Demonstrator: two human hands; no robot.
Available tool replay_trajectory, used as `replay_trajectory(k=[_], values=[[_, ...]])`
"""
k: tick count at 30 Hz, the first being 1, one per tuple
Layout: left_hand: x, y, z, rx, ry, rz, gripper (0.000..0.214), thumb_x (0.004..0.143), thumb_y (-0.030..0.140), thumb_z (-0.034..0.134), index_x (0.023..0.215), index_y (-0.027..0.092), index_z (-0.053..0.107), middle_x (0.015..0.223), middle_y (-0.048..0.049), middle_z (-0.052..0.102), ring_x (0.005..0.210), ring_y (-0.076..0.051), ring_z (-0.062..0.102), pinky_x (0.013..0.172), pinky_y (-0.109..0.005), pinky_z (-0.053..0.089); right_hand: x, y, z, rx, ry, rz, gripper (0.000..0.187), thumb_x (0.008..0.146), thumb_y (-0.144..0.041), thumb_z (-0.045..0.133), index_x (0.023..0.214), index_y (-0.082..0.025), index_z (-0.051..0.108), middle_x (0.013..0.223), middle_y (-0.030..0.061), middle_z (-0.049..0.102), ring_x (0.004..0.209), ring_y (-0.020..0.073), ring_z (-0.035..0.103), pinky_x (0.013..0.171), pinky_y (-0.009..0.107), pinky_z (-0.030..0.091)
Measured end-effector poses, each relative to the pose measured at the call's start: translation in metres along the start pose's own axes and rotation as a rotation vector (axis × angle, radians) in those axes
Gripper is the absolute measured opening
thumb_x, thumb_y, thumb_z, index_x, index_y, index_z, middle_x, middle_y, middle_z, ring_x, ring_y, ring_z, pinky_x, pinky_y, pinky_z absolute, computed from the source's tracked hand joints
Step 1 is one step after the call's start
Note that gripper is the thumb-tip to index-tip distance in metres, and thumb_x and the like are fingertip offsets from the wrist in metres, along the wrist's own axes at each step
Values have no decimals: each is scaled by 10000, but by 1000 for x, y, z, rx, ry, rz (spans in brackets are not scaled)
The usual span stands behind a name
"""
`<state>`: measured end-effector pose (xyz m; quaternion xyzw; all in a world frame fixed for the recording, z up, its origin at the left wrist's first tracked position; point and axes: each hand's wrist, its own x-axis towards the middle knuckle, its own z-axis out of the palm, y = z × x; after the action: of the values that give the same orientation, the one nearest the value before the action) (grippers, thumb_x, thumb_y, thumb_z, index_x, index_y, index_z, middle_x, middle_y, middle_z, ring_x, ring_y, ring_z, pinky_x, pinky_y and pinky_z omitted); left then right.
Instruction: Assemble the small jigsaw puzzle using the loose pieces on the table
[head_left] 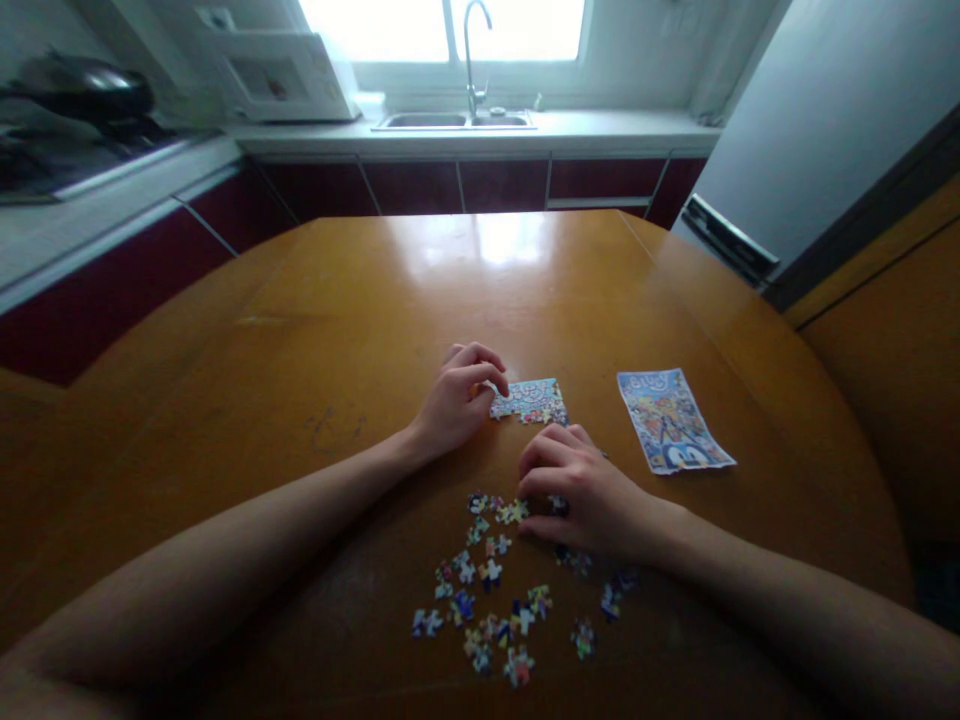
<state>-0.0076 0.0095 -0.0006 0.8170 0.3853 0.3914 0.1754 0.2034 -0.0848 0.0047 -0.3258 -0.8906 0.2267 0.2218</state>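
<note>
Head: puzzle pieces (487,575) under right grip (581,495)

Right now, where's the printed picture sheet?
Head view, right of centre: the picture sheet lies flat on the wooden table, just right of the partly built puzzle and beyond the right hand.

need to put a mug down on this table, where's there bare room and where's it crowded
Bare: the far half of the table, from the left hand and assembled puzzle section toward the sink, and the stretch left of the left forearm. Crowded: the near middle, where loose pieces lie around the right hand; the picture sheet takes the right.
</note>
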Motion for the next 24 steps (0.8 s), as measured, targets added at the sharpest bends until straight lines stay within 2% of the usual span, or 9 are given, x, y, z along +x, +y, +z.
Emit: replay_trajectory(k=[15,20,24], values=[[-1,-2,0,31,5,-4,282,760,5,509,696,212,689,922,-22,621,954,-197,530,921,-396,421,-2,-3,0,32,-12,-8,75,903,-281,648,901,-220,692,1011,40,645,1015,215,506,914,389,345],[-1,-2,0,25,0,-7,280,767,22,505,696,219,691,925,-23,626,956,-198,528,923,-402,420,-1,-2,-2,34,12,5,248,931,-145,532,1024,-272,723,1031,52,645,1008,224,507,882,389,361],[-1,-1,0,25,-2,-16,282,762,18,505,695,222,688,926,-21,626,953,-197,526,920,-400,423,-1,0,-2,21,56,56,186,948,-206,549,1003,-267,716,1023,52,654,1002,232,513,876,393,370]])
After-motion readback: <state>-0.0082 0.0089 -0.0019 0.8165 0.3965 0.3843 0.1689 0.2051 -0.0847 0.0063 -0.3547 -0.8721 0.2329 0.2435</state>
